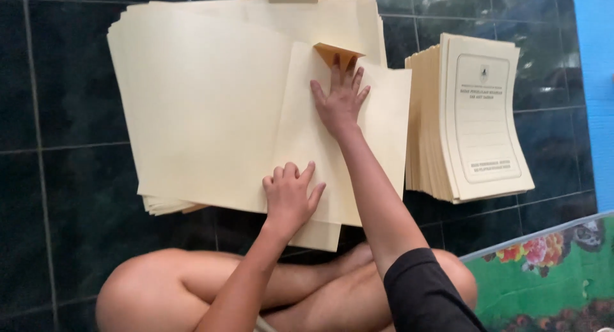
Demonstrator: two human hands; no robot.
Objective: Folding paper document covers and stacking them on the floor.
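Dark tiled floor (64, 178): glossy, bearing all stock. On it, a broad pile of unfolded cream sheets (192, 102), unevenly squared, edges fanned at the left and lower sides.

Top of pile: one cream folder sheet (384, 121), partly folded over, lying right of centre, its upper corner turned up at a small flap (336, 53).

To the right, near but apart: a stack of finished printed folders (473, 121), tilted and fanned, its lower edge curling.

Lower right: a flowered mat (543, 268), edge close to the person's knee.

Right hand (341, 102): flat, fingers spread, pressing the folder sheet just below the flap; grasping nothing. Left hand (291, 194): loosely curled, knuckles down on the sheet's lower part, holding it in place; nothing clasped.

Risk, as judged: the fanned pile may slide under sideways pressure, throwing the crease off line; the upturned flap may crumple if pressed unevenly. The leaning finished stack could topple if nudged.

Room: open floor at left and lower left; tight at right, between pile and stack.
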